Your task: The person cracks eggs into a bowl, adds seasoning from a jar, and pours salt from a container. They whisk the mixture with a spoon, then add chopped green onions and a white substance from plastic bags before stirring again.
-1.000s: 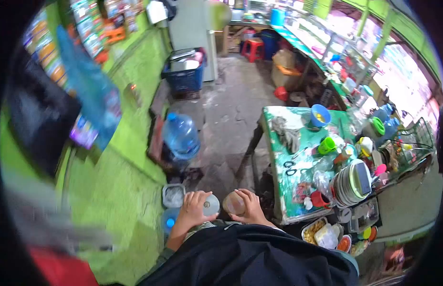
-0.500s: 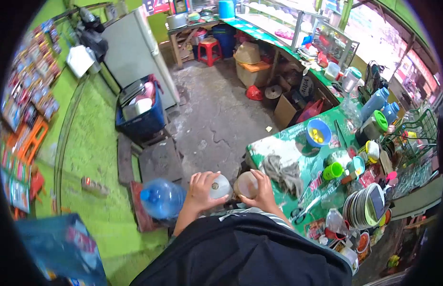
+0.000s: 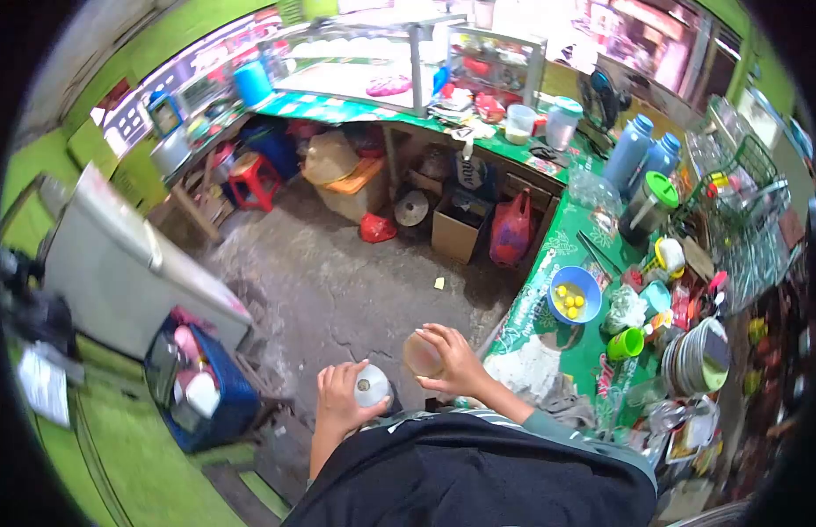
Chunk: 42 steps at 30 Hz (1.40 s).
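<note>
My left hand (image 3: 335,400) is wrapped round a round container with a whitish top (image 3: 371,386) and a small grey spot at its centre. In my right hand (image 3: 460,362) is a second round container with a pale brownish top (image 3: 423,355), gripped from its right side. Both are held in front of my body, over the floor and a small gap apart. What is inside them, and their lower parts, I cannot make out. Nearest my right arm is the green-covered table (image 3: 535,303), with a crumpled grey cloth (image 3: 570,406) on it.
On the table stand a blue bowl with yellow pieces in liquid (image 3: 575,294), a green cup (image 3: 626,343), stacked plates (image 3: 686,360) and blue bottles (image 3: 630,151). A dark blue bin (image 3: 219,408) and a fridge (image 3: 131,263) are at left. A cardboard box (image 3: 456,235) sits under the counter.
My view has swung to the right, toward the table and counter. Both containers are still in my hands; the right one is now raised a little higher and farther from the left one.
</note>
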Each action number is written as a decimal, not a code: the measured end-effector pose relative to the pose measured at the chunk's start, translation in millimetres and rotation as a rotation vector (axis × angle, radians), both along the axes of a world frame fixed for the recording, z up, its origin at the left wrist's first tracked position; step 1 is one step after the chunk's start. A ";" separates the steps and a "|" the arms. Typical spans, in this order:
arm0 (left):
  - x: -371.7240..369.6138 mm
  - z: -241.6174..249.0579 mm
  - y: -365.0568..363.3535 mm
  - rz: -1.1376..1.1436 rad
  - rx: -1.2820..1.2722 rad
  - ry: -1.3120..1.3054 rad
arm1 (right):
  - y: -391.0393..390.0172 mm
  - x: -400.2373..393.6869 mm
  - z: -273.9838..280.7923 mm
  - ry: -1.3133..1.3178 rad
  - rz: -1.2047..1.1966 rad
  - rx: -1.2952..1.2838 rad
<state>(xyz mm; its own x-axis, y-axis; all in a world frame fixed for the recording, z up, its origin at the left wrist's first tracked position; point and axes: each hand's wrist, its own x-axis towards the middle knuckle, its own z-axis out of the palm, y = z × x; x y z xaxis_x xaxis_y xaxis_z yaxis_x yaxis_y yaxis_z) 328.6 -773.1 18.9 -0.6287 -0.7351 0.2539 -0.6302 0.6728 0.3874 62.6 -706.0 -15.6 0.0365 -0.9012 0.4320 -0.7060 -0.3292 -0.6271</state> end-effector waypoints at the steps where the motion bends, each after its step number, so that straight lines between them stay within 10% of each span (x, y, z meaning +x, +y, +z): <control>1: -8.1 0.3 -29.4 -0.067 -0.010 0.010 | -12.8 1.4 -10.5 -0.009 -0.096 -0.002; 15: -228.6 19.8 -250.5 -1.137 -0.029 -0.062 | -48.0 -6.2 -8.8 -0.132 -1.060 0.084; 42: -703.5 -76.6 -134.6 -1.744 0.158 -0.030 | -43.7 -119.9 -51.8 -0.189 -2.328 0.357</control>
